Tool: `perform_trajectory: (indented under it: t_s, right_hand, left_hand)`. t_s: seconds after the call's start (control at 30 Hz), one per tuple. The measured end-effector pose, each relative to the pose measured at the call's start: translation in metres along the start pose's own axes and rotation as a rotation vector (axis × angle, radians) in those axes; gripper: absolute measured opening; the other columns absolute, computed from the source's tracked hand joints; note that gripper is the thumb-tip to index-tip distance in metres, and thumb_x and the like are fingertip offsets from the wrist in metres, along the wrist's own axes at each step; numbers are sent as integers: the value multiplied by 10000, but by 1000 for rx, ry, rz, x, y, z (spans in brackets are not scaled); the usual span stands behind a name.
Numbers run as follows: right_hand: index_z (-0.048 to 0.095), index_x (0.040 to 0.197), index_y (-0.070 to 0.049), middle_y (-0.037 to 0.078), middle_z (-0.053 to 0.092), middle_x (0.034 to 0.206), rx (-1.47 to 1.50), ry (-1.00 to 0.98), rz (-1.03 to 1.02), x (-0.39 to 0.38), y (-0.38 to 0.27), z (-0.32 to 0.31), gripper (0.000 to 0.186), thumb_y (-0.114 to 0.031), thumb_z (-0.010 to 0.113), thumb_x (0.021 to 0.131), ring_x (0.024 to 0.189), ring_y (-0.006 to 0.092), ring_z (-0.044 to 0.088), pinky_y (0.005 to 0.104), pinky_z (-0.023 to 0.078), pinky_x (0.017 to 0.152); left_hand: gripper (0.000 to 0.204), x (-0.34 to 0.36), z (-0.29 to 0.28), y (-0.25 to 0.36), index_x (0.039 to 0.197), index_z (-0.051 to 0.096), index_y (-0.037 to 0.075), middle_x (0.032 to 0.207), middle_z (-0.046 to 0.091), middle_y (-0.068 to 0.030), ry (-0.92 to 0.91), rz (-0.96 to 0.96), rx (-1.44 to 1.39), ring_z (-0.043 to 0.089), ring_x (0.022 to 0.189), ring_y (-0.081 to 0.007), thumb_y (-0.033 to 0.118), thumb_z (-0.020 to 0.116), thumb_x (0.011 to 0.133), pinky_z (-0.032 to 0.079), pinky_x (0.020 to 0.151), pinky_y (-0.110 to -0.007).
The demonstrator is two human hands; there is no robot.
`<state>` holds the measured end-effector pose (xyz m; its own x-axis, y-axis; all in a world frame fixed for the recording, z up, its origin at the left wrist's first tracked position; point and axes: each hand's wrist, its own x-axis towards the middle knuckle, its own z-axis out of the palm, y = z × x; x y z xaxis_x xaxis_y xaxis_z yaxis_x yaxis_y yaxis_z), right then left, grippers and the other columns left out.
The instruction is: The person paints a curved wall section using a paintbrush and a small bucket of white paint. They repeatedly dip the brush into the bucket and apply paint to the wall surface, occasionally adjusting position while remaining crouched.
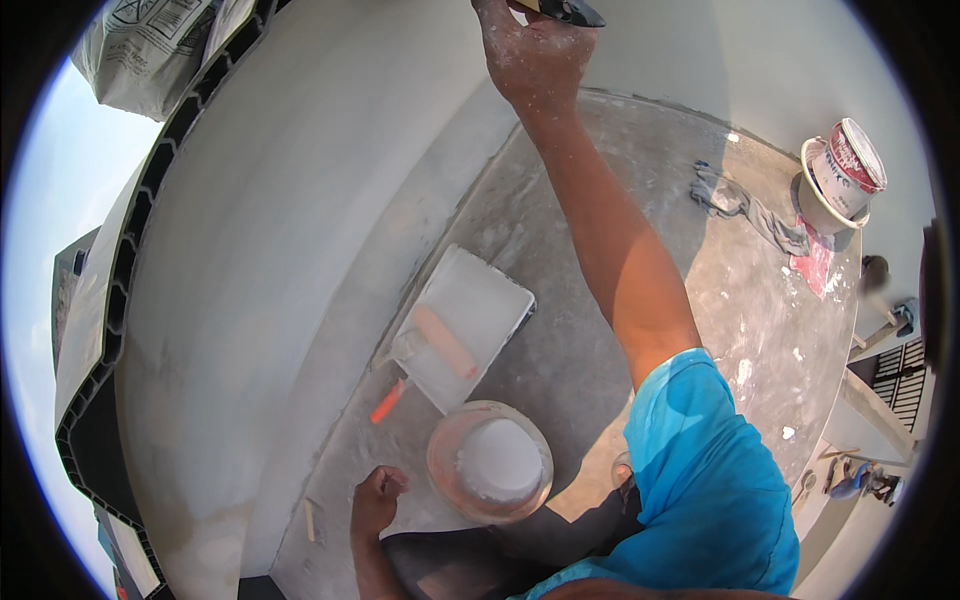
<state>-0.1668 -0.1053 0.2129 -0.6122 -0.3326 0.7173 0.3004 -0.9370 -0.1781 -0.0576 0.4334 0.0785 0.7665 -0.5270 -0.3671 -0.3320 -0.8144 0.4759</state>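
Raised high against the pale wall, my right hand (pixel 540 55) is dusted with white specks and grips a flat scraper with a dark blade (pixel 572 10). The top edge of the picture cuts off part of this tool. Low at the left, my left hand (pixel 374 500) is loosely curled, with nothing visible in its fingers. Just right of it stands a round tub (pixel 436 465) holding a smooth white mass (pixel 500 460). Beyond the tub lies a white paint tray (pixel 485 285). A paint roller with a pinkish sleeve (pixel 445 342) and orange handle (pixel 388 402) rests across the tray.
A pale wall (pixel 260 250) rises along the left, meeting the smeared concrete floor (pixel 560 360). At far right, a red-and-white bucket (pixel 848 172) sits in a pale basin (pixel 828 213), near a grey cloth (pixel 750 210). A small stick (pixel 310 521) lies by the wall.
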Motion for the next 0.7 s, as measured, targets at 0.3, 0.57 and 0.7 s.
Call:
perform_trajectory:
  t_s: [0.3,0.57,0.7]
  right_hand:
    - [703,926,-52,81,639,893,639,-273,207,-109,-218,56,201,0,792,755,815,232,661,344,570,681]
    - [751,1031,-25,77,748,886,548,-116,709,-31,-25,-2,174,-103,776,878,742,148,680,289,551,696]
    - [706,1079,85,124,737,965,25,-32,530,2,39,-56,236,-121,725,966,877,179,700,306,573,800]
  left_hand:
    - [194,9,2,7,1054,664,-17,937,748,-119,-3,95,75,747,872,-199,127,559,980,555,812,-325]
    - [184,-6,-3,9,1085,665,-10,966,752,-101,6,20,-22,743,906,-177,97,545,996,550,827,-310]
    - [195,-13,-3,12,1082,662,-20,982,751,-104,-4,5,-80,742,896,-182,98,534,994,547,830,-306]
